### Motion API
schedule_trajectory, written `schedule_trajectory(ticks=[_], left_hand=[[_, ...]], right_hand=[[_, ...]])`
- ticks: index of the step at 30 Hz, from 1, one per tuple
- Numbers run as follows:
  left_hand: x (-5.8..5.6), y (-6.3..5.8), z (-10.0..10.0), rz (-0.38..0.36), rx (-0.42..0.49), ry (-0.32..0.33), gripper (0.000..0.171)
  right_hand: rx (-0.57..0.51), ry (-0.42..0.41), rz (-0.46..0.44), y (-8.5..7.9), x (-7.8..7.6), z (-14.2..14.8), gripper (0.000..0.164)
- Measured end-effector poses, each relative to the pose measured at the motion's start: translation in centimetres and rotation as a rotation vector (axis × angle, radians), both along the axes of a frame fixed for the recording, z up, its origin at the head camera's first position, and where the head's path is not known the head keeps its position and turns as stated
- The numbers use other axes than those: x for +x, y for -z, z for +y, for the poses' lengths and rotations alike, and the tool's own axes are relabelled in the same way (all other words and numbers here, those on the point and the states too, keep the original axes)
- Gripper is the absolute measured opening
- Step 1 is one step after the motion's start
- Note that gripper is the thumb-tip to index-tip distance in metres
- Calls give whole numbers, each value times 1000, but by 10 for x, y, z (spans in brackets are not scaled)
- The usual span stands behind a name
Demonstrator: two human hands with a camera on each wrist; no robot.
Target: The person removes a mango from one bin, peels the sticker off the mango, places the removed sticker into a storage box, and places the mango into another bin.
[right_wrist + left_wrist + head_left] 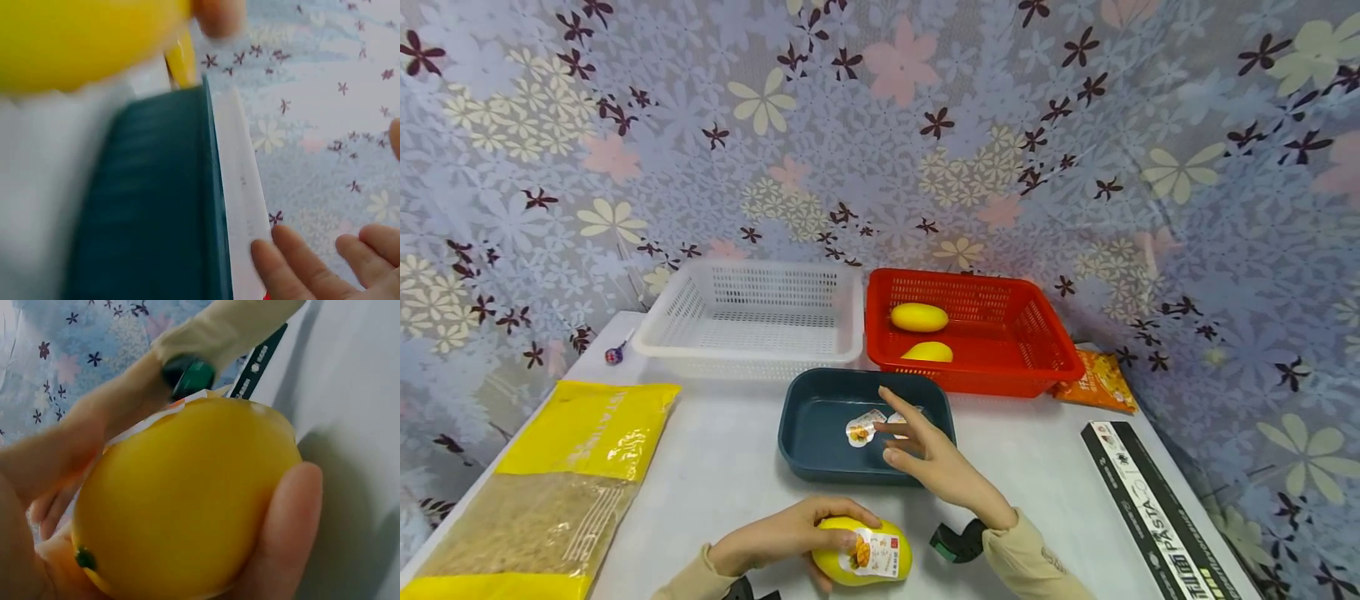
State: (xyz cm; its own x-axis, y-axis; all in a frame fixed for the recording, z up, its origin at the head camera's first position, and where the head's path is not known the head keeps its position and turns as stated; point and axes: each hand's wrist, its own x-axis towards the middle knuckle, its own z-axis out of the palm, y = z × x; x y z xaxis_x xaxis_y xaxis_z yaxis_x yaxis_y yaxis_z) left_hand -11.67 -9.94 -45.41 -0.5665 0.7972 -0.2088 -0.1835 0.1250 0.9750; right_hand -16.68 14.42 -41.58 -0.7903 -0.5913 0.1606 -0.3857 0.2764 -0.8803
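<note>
My left hand point(801, 529) grips a yellow mango point(898, 554) near the front edge of the table, thumb on top. A white label with a mango picture lies across the fruit's upper side. In the left wrist view the mango point(187, 500) shows a small green stem end between palm and fingers. My right hand point(932, 458) hovers over the dark teal tray point(820, 477), fingers spread and holding nothing. Inside the tray lie a mango-print sticker point(861, 429) and a second one, partly covered by the fingers.
Behind the tray stand a white basket point(745, 367) and a red basket point(985, 382) holding two yellow mangoes point(919, 317). A yellow grain bag point(602, 425) lies left; a pasta box point(1157, 517) and orange snack packet point(1097, 383) lie right. A lollipop point(614, 356) is at far left.
</note>
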Motion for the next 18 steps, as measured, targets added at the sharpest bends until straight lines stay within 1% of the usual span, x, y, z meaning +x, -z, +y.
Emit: schedule_trajectory(ticks=[4,6,9,11,12,15,18], left_hand=[[-2,3,-2,88,-9,31,55],[-3,4,-3,143,-25,27,60],[-4,4,-3,238,-76,-17,64],[-3,3,-3,309,-119,-56,65],[-3,3,-2,347,-140,-73,65],[0,2,-2,492,-209,-119,65],[2,1,-1,600,-287,-160,66]], right_hand=[[-57,-26,0,8,26,10,70],[-72,-37,5,13,36,14,70],[-57,-33,2,20,46,19,69],[-24,-19,-26,24,51,21,67],[-14,-16,-45,25,52,22,66],[13,-8,-99,30,57,23,63],[15,-5,-117,36,59,23,63]])
